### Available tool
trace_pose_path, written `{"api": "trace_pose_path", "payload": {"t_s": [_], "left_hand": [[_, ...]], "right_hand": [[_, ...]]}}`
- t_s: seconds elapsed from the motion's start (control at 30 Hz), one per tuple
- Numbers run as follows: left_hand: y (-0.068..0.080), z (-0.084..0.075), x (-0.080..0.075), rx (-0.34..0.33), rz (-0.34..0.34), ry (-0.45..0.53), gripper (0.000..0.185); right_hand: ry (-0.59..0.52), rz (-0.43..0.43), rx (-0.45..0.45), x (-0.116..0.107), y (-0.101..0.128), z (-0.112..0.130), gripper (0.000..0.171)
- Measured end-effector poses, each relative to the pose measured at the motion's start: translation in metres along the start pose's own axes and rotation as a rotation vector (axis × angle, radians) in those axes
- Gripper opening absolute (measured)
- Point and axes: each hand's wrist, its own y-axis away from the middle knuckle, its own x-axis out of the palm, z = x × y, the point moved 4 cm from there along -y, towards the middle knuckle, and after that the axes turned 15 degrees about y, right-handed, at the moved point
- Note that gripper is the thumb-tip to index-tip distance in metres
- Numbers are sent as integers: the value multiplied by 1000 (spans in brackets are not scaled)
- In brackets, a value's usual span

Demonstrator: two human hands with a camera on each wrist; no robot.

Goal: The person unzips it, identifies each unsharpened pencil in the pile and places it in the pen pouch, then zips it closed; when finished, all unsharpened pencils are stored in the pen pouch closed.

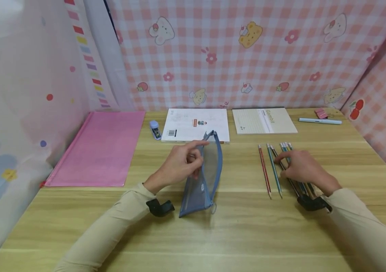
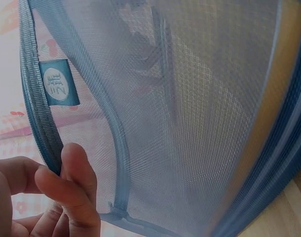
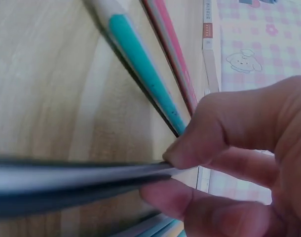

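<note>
The right hand [image 1: 303,166] hides the middle of the dark pencil [image 3: 66,190] and much of the pencil bundle [image 1: 285,146] beside it, so the bundle's count cannot be told. In the right wrist view, the dark pencil is blurred and runs out past the left edge. The left hand [image 1: 180,162] covers part of the mesh pouch [image 1: 193,192], which the left wrist view crops. The pouch's top overlaps the white book [image 1: 186,122] by the table's [image 1: 240,241] far edge; the book's small print is unreadable. The head view's bottom cuts off both sleeves [image 1: 107,230] and the table's near edge.
</note>
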Motion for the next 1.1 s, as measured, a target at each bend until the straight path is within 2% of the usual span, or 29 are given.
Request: {"api": "trace_pose_path", "payload": {"t_s": [0.2, 0.4, 0.57, 0.7, 0.9, 1.1], "left_hand": [[0, 0, 1, -5, -4, 6, 47], [0, -1, 0, -3, -2, 6, 47], [0, -1, -1, 1, -5, 0, 48], [0, -1, -1, -3, -4, -4, 48], [0, -2, 1, 5, -10, -5, 48], [-1, -2, 2, 5, -20, -6, 48]], "right_hand": [[-126, 57, 50, -2, 2, -2, 45], [-409, 80, 72, -12, 3, 4, 52], [-656, 91, 25, -16, 1, 18, 56], [-799, 116, -37, -13, 0, 29, 55], [-906, 122, -142, -11, -1, 49, 55], [-943, 104, -193, -16, -6, 72, 57]]}}
